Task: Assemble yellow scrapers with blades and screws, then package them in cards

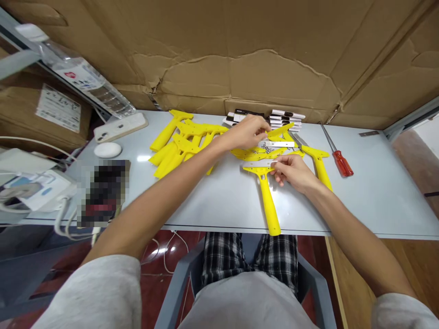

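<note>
A yellow scraper handle (269, 203) lies near the table's front edge, its grip toward me. A flat metal blade (255, 163) rests along its wide head. My right hand (291, 171) is closed at the right end of the blade, thumb and fingers on it. Over the yellow parts farther back, my left hand (248, 131) is pinched; whatever is between its fingertips is too small or hidden to name. Beside it are small dark screws (267, 148), lying among yellow head pieces (248, 154), and another metal blade (279, 144).
Several yellow handles (168, 157) are piled at left, another (322, 171) at right. A red screwdriver (343, 164) lies farther right. Boxed blades (286, 116) stand by the cardboard wall (274, 77). At left are a phone (120, 128), a white case (108, 150) and a bottle (85, 77).
</note>
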Available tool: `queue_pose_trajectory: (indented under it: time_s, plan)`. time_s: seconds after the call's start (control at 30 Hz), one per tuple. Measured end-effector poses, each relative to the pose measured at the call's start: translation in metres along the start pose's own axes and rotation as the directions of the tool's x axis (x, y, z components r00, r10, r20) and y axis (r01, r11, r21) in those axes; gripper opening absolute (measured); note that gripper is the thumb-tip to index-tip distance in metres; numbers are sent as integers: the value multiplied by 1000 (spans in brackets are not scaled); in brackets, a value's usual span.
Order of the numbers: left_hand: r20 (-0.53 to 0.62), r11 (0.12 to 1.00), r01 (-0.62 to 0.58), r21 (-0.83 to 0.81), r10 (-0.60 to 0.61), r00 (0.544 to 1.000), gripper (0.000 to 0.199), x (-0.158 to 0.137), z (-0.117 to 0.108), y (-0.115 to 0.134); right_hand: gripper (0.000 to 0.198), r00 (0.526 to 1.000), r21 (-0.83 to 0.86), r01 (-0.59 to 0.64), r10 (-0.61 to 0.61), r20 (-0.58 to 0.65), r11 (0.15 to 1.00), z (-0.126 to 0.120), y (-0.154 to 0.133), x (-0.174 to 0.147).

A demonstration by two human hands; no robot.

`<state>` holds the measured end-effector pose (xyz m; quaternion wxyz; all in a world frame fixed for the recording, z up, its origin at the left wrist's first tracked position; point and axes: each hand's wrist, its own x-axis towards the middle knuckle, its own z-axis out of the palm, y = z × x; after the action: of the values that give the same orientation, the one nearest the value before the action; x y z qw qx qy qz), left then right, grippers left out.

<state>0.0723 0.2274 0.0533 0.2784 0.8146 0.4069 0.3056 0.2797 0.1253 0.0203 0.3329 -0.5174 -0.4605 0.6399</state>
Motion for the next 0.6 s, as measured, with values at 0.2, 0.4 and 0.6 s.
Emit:
queue_pose_trajectory:
  time_s: [0.2, 0.4, 0.6]
  plan:
    - [-274, 990, 74, -124, -106, 956, 18, -63, -20, 9, 30, 999, 17, 32, -32, -4, 999, 0, 2, 4]
    - [-301, 830, 187, -526, -387, 871, 12, -82, 2, 2, 19, 997, 65, 83, -82, -13, 994, -3, -2, 10]
    - [-327, 739, 124, -662, -433, 840, 27, -87, -1, 7, 16, 994, 49, 91, -88, -60, 995, 0, -6, 10]
